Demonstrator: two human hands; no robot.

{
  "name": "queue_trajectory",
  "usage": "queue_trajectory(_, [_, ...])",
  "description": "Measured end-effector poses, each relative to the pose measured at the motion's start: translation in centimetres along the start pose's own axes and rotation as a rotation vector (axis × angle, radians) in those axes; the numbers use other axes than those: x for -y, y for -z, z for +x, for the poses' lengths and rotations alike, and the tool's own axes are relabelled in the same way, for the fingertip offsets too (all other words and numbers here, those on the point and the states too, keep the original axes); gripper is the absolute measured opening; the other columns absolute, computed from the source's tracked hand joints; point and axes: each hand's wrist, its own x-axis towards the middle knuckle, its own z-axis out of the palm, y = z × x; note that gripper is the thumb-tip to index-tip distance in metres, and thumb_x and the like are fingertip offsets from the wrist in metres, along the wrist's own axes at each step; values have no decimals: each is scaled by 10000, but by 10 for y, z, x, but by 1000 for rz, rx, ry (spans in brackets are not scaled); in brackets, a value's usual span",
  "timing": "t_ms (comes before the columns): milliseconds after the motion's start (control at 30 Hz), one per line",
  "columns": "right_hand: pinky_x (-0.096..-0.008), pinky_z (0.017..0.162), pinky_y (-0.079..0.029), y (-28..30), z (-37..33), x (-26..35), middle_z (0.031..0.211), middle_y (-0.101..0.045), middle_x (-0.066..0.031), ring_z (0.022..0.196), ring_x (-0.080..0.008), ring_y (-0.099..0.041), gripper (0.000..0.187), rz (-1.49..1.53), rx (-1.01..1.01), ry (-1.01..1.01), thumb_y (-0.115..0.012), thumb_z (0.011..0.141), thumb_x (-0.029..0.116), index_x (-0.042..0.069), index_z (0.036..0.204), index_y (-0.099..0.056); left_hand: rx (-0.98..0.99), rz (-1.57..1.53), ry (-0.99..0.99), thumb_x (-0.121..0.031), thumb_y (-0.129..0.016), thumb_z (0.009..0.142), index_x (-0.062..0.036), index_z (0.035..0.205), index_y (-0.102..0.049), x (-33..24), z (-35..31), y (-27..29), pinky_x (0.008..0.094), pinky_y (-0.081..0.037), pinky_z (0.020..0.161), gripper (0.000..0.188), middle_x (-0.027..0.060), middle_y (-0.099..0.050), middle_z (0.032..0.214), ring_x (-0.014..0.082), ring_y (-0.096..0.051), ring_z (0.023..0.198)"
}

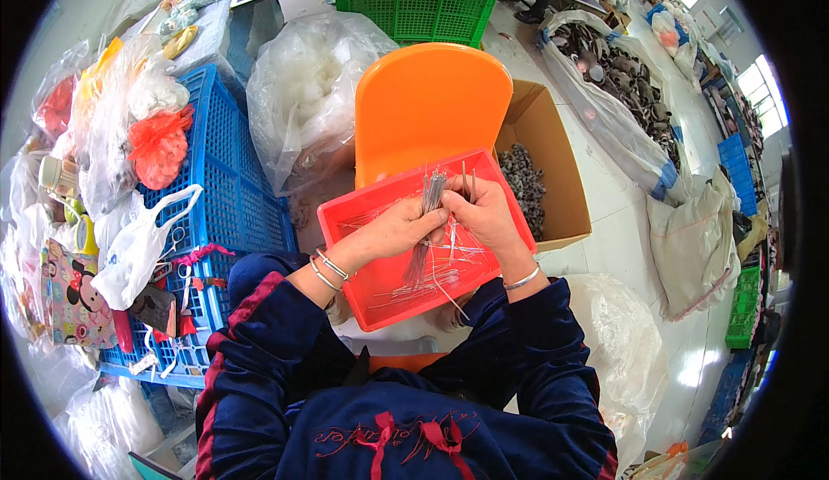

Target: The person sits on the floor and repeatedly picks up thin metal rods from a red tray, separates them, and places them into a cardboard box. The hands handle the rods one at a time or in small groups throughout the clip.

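My left hand is closed around a bundle of thin grey wires, which stand up above the fist and fan out below it. Close against it, my right hand is closed too, its thumb and fingers meeting the left hand at the bundle. Two slim dark prongs of a metal tool stick up from the right hand; the rest of the tool is hidden in the grip. Under both hands is a shallow red tray with loose wires scattered across its bottom, and a pale strip hanging over its near edge.
An orange chair stands right behind the tray. To its right is a cardboard box of small grey pieces. Blue crates with bags and scissors rise at the left. A plastic bag of white fluff and a green crate stand beyond.
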Motion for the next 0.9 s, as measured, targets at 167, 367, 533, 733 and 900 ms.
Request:
queue_trajectory(167, [-239,666,-493,-4,0,1,829,-632,-24,745,-82,-591,94,-56,7,11,-580,913,54,-20,957,-616,-7,-20,-3,-302,-438,1016,-66,821,-535,5,0,-2,258,-430,630,321,-15,-539,713,87,-506,676])
queue_trajectory(367, [-225,616,-457,-1,4,0,757,-578,10,680,-62,-548,84,-156,-188,18,-577,910,67,10,849,-571,-138,-23,-27,-298,-403,1035,-43,949,-533,-2,1,-9,267,-468,719,299,8,-579,788,104,-555,757])
queue_trajectory(533, [-229,646,-469,-5,2,7,799,-619,-14,716,-75,-577,82,-94,-97,-35,-579,916,65,-10,898,-607,-65,-8,-9,-315,-394,1037,-49,889,-535,8,3,-5,265,-458,707,335,5,-565,767,102,-548,750])
queue_trajectory(733, [-237,653,-478,-1,-3,14,826,-637,-34,743,-86,-592,97,-115,22,-113,-579,921,63,-25,919,-620,-54,4,-12,-344,-415,1026,-47,884,-545,9,2,-6,272,-463,668,354,3,-562,726,97,-547,706])
queue_trajectory(900, [-231,623,-465,3,-3,-1,782,-613,-16,694,-73,-564,107,-85,-8,-61,-591,919,80,-21,890,-610,-51,-16,-1,-331,-411,1027,-38,889,-555,9,0,-7,272,-462,679,355,9,-571,748,101,-553,724])
